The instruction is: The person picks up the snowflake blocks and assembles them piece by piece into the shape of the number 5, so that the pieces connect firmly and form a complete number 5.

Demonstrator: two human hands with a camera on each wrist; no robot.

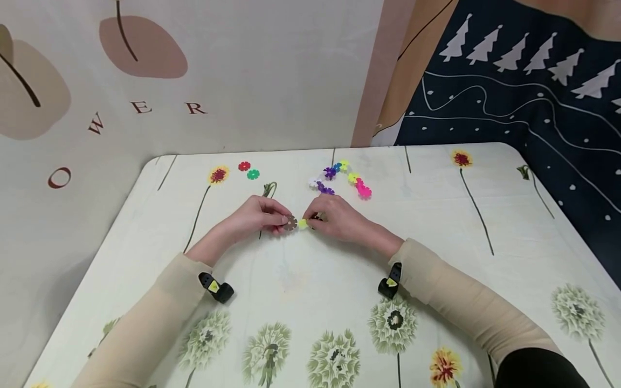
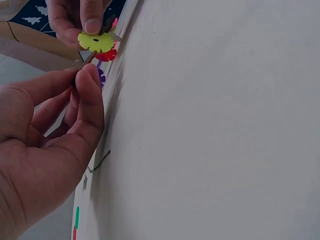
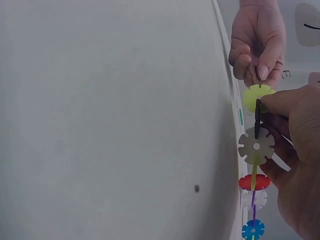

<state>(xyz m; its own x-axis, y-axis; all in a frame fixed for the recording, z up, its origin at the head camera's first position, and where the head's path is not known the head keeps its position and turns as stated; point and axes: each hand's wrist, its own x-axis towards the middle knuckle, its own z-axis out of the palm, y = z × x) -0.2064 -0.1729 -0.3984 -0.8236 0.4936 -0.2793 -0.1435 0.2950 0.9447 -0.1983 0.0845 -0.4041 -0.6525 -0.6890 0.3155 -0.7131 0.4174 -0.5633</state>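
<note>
My left hand (image 1: 259,218) pinches a brown notched interlocking disc (image 1: 290,223) between thumb and fingers; it shows edge-on in the left wrist view. Against it sits a yellow interlocking disc (image 2: 96,43), which my right hand (image 1: 339,218) pinches. From the yellow disc runs a chain of slotted-together discs: a black disc (image 3: 257,119), a grey disc (image 3: 256,146), a red disc (image 3: 254,182), and a blue disc (image 3: 253,230), among others. The brown and yellow discs meet at their edges between the two hands. My right hand covers part of the chain in the head view.
Past my right hand, the chain curves over the table, with purple discs (image 1: 325,188) and a pink disc (image 1: 364,189). A loose red disc (image 1: 244,166) and a green disc (image 1: 253,174) lie at the back left. A floral cloth (image 1: 291,302) covers the table, against a wall curtain (image 1: 271,97).
</note>
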